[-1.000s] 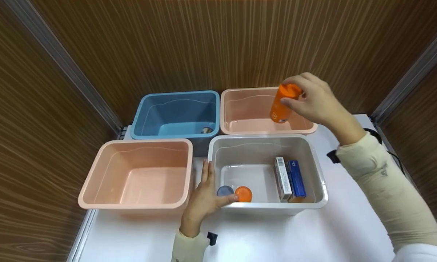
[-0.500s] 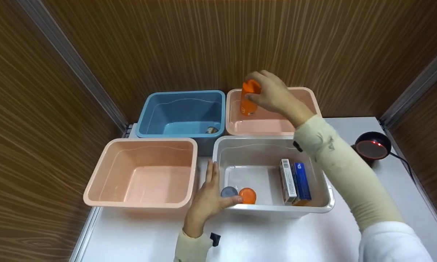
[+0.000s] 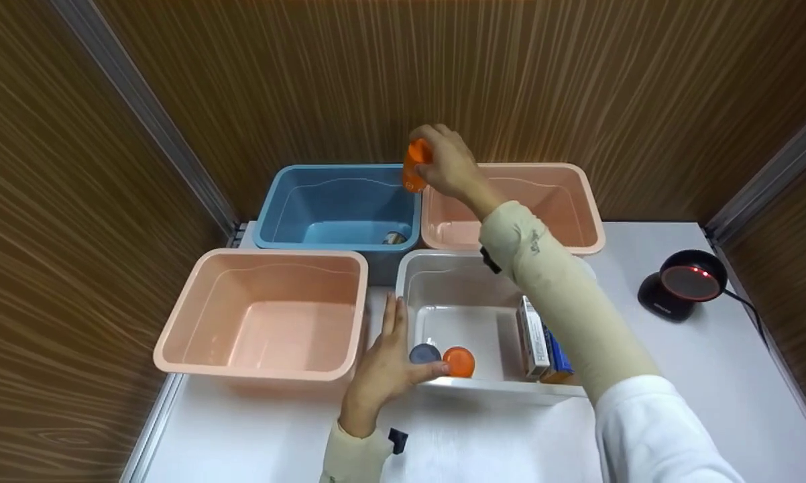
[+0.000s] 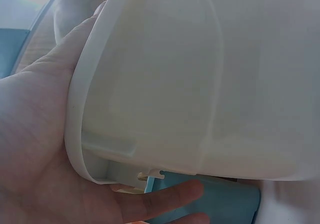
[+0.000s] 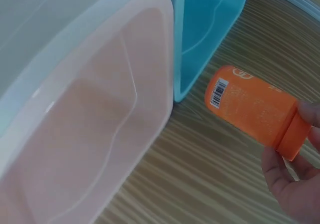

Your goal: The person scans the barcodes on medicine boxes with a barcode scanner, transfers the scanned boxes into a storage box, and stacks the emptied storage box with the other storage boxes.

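Note:
My right hand (image 3: 448, 161) grips an orange bottle (image 5: 252, 106) by its capped end, with a barcode label showing on its side. In the head view the bottle hangs over the rims between the blue bin (image 3: 339, 239) and the back pink bin (image 3: 510, 166). My left hand (image 3: 384, 365) rests against the left front corner of the white bin (image 3: 483, 386), fingers straight along its outer side and thumb over the rim. Near that thumb, inside the white bin, are an orange-topped container (image 3: 458, 362) and a grey-topped one (image 3: 425, 354).
A white-and-blue box pair stands in the white bin: a white box (image 3: 534, 339) beside a blue box (image 3: 558, 355), partly behind my right sleeve. A small can (image 3: 394, 237) lies in the blue bin. At front left is another pink bin (image 3: 262, 372). A black scanner (image 3: 684, 285) stands at right.
My right hand has carried the orange bottle leftward, from above the back pink bin to the blue bin's right edge. The view has shifted, bringing the scanner into sight. My left hand stays in place.

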A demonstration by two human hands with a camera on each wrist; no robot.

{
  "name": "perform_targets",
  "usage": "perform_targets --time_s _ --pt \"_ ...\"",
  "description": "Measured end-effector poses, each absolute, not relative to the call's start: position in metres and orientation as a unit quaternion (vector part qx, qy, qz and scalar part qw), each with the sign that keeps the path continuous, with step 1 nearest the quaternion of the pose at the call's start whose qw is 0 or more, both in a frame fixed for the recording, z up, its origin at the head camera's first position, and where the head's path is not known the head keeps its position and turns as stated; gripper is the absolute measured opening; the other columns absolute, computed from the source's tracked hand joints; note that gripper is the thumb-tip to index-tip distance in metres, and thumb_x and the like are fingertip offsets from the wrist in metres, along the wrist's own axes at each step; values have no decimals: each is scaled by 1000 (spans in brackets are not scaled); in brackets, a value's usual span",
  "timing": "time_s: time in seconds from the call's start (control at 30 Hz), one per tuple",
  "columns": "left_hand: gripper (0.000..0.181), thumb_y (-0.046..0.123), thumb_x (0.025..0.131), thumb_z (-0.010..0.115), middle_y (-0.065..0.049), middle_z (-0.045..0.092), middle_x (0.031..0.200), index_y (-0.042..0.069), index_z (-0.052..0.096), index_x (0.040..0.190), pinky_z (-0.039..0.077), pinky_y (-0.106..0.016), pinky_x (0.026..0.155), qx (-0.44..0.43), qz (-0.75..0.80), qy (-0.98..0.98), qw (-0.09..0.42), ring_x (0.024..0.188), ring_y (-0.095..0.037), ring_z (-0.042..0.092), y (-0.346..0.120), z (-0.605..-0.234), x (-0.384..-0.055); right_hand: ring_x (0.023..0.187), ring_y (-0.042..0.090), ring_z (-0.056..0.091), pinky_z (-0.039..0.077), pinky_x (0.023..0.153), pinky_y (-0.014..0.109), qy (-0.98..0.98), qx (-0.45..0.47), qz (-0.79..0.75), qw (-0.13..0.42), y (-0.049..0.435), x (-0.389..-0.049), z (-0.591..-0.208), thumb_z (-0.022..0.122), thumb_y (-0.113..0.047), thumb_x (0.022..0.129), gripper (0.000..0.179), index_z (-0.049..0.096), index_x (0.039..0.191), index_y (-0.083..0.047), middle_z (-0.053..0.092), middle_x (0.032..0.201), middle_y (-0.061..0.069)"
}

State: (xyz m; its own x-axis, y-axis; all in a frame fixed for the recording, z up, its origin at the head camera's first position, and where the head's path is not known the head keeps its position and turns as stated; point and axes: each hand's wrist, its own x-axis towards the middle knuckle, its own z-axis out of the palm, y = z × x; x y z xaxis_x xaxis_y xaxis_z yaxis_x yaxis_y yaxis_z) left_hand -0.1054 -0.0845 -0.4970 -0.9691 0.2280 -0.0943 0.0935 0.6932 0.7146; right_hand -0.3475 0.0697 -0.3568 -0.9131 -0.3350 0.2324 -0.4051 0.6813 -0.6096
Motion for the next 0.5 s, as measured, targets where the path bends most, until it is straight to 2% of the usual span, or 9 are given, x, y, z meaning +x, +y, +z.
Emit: perform_targets --time_s 0.23,0.5 --pt "134 66 71 82 -5 -14 168 9 4 163 50 -51 95 93 379 917 81 136 -43 44 -79 -496 -102 121 27 47 45 103 37 -912 209 349 50 59 -360 -377 67 -7 96 42 55 136 -13 52 133 9" --pt "135 67 70 82 -4 -14 168 9 3 163 52 -49 90 92 374 920 78 133 -43 46 -74 -493 -101 124 26 43 43 104 36 -922 158 350 42 55 -372 -381 63 -5 97 42 52 136 -13 50 135 8"
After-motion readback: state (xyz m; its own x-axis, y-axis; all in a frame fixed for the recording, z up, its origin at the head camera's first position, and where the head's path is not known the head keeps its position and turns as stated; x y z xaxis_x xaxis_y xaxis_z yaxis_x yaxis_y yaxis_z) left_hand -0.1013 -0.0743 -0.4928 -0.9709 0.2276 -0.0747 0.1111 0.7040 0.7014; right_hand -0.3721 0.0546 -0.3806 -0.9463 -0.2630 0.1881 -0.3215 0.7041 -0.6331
